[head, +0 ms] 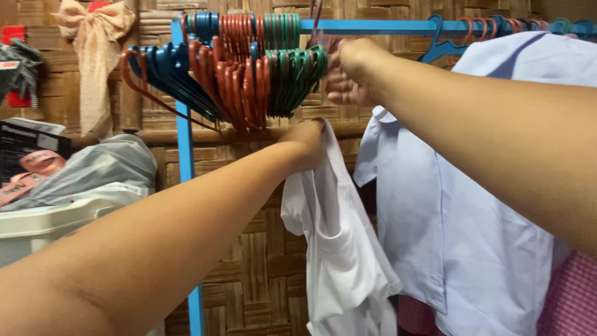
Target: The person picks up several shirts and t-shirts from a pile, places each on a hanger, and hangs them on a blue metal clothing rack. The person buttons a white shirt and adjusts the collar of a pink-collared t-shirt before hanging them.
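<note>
Woven bamboo wall point(261, 249) fills the background, with a blue rail point(373, 26) running across the top of the frame on a blue post point(185, 155). Bunched hangers point(249, 74), blue, orange and green, hang from the rail at upper centre. Left hand point(305, 142), at centre, is closed around the top of a white shirt point(339, 249), which droops below it toward the lower centre. Right hand point(351, 71), just above, is pinched at the green end of the hangers; exactly what its fingers grip cannot be told. A pale blue shirt point(472, 236) hangs on the rail at right, just beside the white one. A white basket point(37, 224) with a plastic bag point(99, 168) sits at lower left; a cloth bow point(93, 37) hangs at upper left.
</note>
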